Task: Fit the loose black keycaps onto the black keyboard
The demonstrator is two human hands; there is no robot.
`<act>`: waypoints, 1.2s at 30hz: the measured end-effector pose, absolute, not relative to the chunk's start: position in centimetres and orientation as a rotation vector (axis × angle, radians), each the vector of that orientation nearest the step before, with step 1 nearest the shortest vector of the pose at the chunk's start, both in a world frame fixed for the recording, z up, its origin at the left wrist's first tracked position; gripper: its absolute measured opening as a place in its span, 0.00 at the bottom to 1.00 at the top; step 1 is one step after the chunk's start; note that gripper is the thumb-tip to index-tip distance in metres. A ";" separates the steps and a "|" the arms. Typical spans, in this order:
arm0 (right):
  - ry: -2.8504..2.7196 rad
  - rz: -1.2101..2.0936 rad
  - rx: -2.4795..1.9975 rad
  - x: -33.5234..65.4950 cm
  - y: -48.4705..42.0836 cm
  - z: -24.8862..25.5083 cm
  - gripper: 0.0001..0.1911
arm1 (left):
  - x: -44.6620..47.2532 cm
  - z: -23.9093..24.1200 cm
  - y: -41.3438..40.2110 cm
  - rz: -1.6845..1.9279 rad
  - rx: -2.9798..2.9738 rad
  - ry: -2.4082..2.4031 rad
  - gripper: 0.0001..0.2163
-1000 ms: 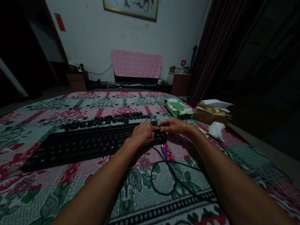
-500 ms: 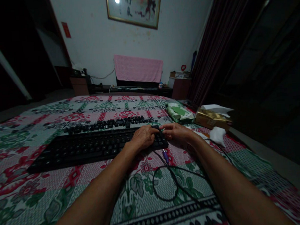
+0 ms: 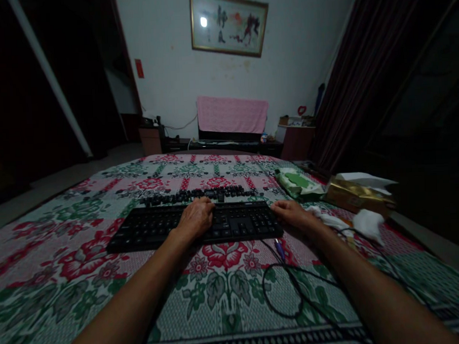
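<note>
A long black keyboard (image 3: 156, 236) lies flat on the flowered bedspread in front of me. My left hand (image 3: 196, 218) rests over its middle, fingers closed and bent down at the back rows; the thumb is hidden. At the keyboard's right end, my right hand (image 3: 292, 212) has curled fingers against the edge, near the back corner. Along the far side of the keyboard runs a row of small loose black keys (image 3: 192, 195). A black cable (image 3: 265, 292) loops on the cloth in front, and a purple plug (image 3: 280, 250) lies just below the keyboard's right corner.
Beyond my right hand lie a green and white soft pack (image 3: 298, 184), a gold tissue box (image 3: 352, 193) and crumpled white tissue (image 3: 368, 222). The flowered bedspread (image 3: 226, 278) covers the surface. A pink towel (image 3: 232, 114) hangs by the far wall.
My left hand has slid left from the keyboard's number pad to its middle. My right hand stays at the right end, now touching the edge. The whole view has shifted.
</note>
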State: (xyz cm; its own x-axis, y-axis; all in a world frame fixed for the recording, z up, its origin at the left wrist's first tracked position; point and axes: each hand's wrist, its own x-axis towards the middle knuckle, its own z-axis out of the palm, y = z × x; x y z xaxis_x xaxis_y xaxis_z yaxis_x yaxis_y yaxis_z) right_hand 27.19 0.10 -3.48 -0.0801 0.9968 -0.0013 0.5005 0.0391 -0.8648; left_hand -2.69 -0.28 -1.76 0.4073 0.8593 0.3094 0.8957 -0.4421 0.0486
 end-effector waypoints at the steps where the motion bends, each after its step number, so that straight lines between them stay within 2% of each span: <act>1: -1.660 0.940 -1.535 27.1 0.0 -3.5 0.16 | -2.9 -2.0 -0.3 -0.474 -2.522 -1.571 0.13; 7: -1.666 0.897 -1.562 27.1 0.7 -3.6 0.15 | -2.7 -2.6 0.1 -0.529 -2.556 -1.518 0.13; 13: -1.784 0.540 -1.592 26.3 4.5 -3.1 0.13 | -2.7 -2.6 0.3 -0.503 -2.559 -1.510 0.13; 24: -2.005 0.441 -1.728 24.6 9.6 -2.5 0.18 | -2.6 -2.6 0.2 -0.496 -2.540 -1.530 0.13; 31: -2.012 0.411 -1.780 24.0 9.7 -2.4 0.11 | -2.6 -2.4 0.2 -0.455 -2.567 -1.569 0.14; 36: -1.928 0.390 -1.768 24.5 8.5 -2.1 0.13 | -2.6 -2.5 0.3 -0.444 -2.560 -1.571 0.14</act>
State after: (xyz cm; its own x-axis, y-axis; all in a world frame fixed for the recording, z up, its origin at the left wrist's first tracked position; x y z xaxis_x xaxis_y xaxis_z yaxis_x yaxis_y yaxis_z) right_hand 24.54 8.49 -2.07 -0.0392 0.9860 0.1621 0.8456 0.1192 -0.5204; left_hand -2.58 0.28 -2.54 0.4234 0.8547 0.3003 0.8854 -0.4606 0.0623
